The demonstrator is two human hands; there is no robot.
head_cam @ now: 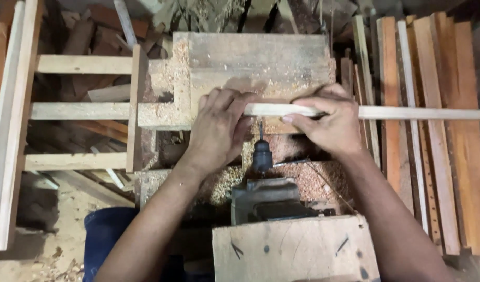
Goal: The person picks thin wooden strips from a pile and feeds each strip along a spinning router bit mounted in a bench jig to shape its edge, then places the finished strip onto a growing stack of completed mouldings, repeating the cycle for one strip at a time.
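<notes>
A long pale wooden strip (407, 113) lies across a sawdust-covered wooden work table (261, 57) and runs off to the right. My left hand (216, 128) presses down on the strip's left part, fingers curled over it. On the strip just to the right, my right hand (334, 122) grips it with thumb below and fingers above. Between the two hands a black drill chuck (262, 154) with a thin bit points up at the strip's near edge. The chuck comes out of a grey metal housing (266, 201).
A wooden box cover (294, 250) sits in front of the machine. Reddish and pale planks (438, 130) stand stacked at the right. A pale wooden ladder-like frame (78, 112) lies at the left over scrap wood. Sawdust covers the floor, with a blue container (107, 235) below.
</notes>
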